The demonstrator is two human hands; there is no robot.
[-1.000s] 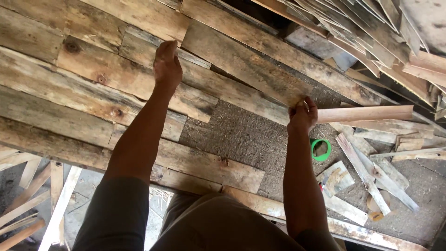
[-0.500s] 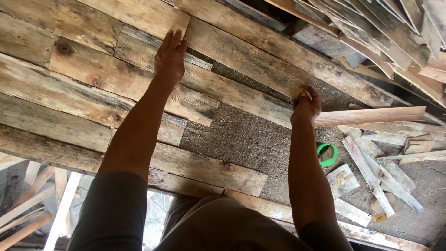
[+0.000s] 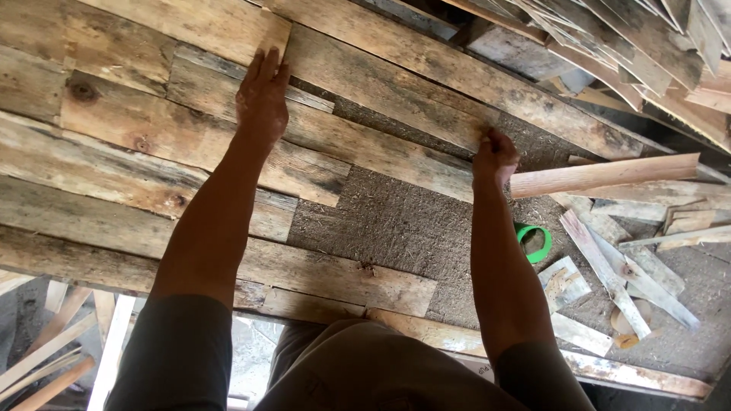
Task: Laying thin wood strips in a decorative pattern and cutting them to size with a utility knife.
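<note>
Taking the grey-brown fibrous backing board (image 3: 396, 221) as landmark: to its left, weathered grey-brown wooden planks (image 3: 114, 152) already lie edge to edge in rows, covering most of that side. The left hand (image 3: 261, 95) rests flat, fingers spread, on a short weathered plank (image 3: 228, 99) up-left of the bare patch. The right hand (image 3: 495, 156) is curled at the right end of a long weathered plank (image 3: 381, 152) above the patch; whether it grips, I cannot tell. By my judgement the centre and right remain uncovered. Further right lie a green tape roll (image 3: 535, 242) and pale wooden offcuts (image 3: 624, 274).
</note>
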